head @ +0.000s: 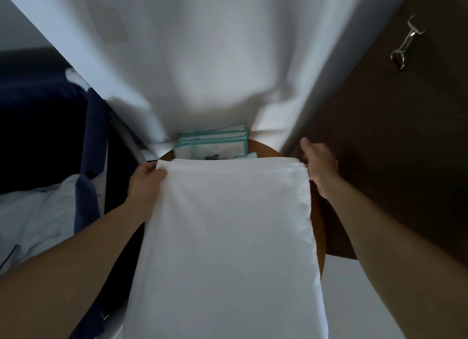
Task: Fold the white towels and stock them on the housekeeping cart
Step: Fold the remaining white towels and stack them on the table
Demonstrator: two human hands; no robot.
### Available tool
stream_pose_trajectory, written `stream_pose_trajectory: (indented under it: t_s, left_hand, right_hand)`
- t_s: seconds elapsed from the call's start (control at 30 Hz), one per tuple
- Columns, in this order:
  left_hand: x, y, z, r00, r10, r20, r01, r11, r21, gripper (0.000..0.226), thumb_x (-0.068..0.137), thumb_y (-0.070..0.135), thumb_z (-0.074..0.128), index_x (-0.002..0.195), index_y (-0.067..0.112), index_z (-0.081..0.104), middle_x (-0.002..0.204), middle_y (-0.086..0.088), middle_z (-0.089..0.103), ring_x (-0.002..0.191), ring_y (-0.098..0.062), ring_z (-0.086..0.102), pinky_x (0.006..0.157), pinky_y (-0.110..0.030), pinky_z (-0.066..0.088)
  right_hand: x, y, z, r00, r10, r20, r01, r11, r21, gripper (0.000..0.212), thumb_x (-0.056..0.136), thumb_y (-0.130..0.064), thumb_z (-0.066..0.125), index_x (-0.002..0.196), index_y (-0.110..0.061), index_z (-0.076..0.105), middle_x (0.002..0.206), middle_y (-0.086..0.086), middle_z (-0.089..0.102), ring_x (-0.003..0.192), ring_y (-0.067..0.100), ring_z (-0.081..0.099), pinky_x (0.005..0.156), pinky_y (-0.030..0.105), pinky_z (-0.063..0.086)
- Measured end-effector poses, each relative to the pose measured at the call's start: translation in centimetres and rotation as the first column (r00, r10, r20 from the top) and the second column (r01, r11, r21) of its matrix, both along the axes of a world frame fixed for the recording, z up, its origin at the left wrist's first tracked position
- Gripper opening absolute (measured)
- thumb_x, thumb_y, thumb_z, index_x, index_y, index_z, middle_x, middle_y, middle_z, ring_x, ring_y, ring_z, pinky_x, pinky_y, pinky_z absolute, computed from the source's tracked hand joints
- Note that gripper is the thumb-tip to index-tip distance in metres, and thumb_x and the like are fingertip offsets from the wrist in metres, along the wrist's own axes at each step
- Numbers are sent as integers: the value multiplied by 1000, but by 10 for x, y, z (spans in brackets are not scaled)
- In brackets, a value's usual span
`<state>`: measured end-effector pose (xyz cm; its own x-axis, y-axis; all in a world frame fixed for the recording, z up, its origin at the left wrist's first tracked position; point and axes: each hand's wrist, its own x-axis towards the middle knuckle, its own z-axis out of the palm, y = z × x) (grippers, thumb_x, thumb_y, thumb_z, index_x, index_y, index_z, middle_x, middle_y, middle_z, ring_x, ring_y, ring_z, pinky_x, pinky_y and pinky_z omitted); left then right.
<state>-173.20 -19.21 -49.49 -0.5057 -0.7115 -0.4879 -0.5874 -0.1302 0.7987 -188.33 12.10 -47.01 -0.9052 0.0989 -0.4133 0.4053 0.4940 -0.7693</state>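
Left hand (145, 179): you pinch the white towel's (228, 224) far left corner.
Right hand (320, 166): at the far right corner; grip unclear.
White towel: draped across the round wooden tabletop (319, 227), near the teal-edged packets (212, 143).

Dark brown door (392, 148), round wooden table (319, 224).

white towel (228, 224), folded long, draped flat

Matt white terry towel (228, 237), smooth wooden table (319, 222).
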Motion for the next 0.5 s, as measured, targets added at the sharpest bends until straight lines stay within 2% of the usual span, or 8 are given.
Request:
stream_pose_trajectory:
  t_s: [0.03,0.1,0.17,0.23,0.3,0.4,0.47,0.5]
  left_hand:
    - [1,-1,1,1000,21,21,-22,998,56,15,91,17,63,106,17,62,92,4,61,84,-17,57,79,-32,46]
    - [1,-4,6,998,29,61,-38,986,164,15,90,20,67,101,11,62,91,-3,62,81,-22,57,78,-34,47]
    - [0,-8,15,997,-7,76,-11,974,228,10,90,15,68,96,8,63,90,-7,64,77,-24,59,75,-34,49]
    - [-3,-9,21,998,-45,41,34,969,246,3,90,7,65,92,8,63,91,-9,65,78,-24,60,77,-35,50]
    - [-4,-9,26,998,-38,-42,47,970,240,8,91,3,62,88,11,63,88,-7,64,78,-23,59,75,-34,50]
    - [-9,-13,27,992,60,-113,-38,983,180,15,87,5,61,77,16,61,82,-3,60,76,-21,55,67,-32,45]
    - [-17,-17,22,993,32,-110,-20,993,116,11,89,9,62,80,16,63,87,-4,62,80,-22,55,69,-33,48]
    - [-20,-18,18,997,-26,-71,31,997,76,5,92,12,62,90,14,66,95,-7,64,86,-24,57,76,-36,50]
  right_hand:
    - [5,2,1,999,-46,-16,46,999,16,45,90,-61,53,79,-19,62,79,2,64,91,29,65,90,50,54]
    - [13,8,5,999,-10,49,11,1000,-24,60,78,-71,58,80,-12,64,75,6,67,79,27,66,77,44,56]
    - [23,13,8,968,151,201,-129,984,-121,47,77,-57,74,81,-11,68,75,3,73,67,21,69,61,32,53]
    - [27,19,13,928,258,269,-214,959,-184,25,82,-33,80,90,-11,72,83,2,78,67,15,74,56,24,54]
    - [23,24,17,949,227,218,-170,953,-251,17,86,-21,77,97,-10,73,88,3,78,74,15,75,57,23,55]
    - [15,28,24,983,125,132,-57,902,-427,14,86,-19,75,98,-10,75,93,8,78,82,22,76,60,26,57]
    - [12,24,19,991,69,117,-12,904,-428,14,87,-19,75,96,-9,74,92,9,78,81,24,76,60,27,58]
    - [11,20,13,993,35,112,9,929,-371,14,88,-21,75,95,-9,73,90,8,77,81,23,75,62,28,59]
